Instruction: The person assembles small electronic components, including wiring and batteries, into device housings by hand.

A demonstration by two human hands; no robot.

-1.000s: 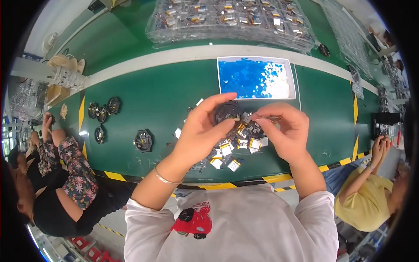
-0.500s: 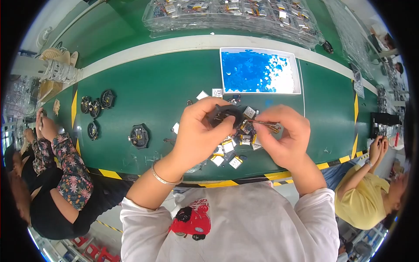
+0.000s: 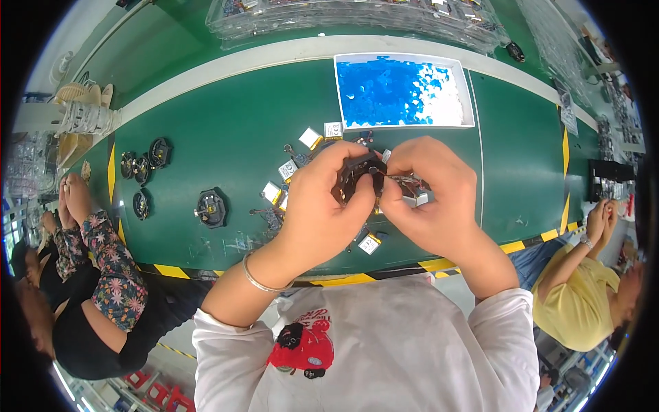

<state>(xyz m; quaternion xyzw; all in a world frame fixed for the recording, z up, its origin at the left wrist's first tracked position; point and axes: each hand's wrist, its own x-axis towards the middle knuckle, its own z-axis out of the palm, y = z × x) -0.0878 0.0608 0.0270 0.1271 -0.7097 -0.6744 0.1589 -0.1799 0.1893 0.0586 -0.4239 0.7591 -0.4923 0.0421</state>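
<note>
Your right hand (image 3: 436,196) is now right up at the black case (image 3: 358,165), where half a second ago its fingertips were apart from it. The work now seems centred on the case's opening. Your left hand (image 3: 309,199) grips the case above the table (image 3: 233,123), thumb at the opening; your right pinches a wired part (image 3: 414,187), its exact form unclear. Loose batteries (image 3: 369,243) lie nearby.
</note>
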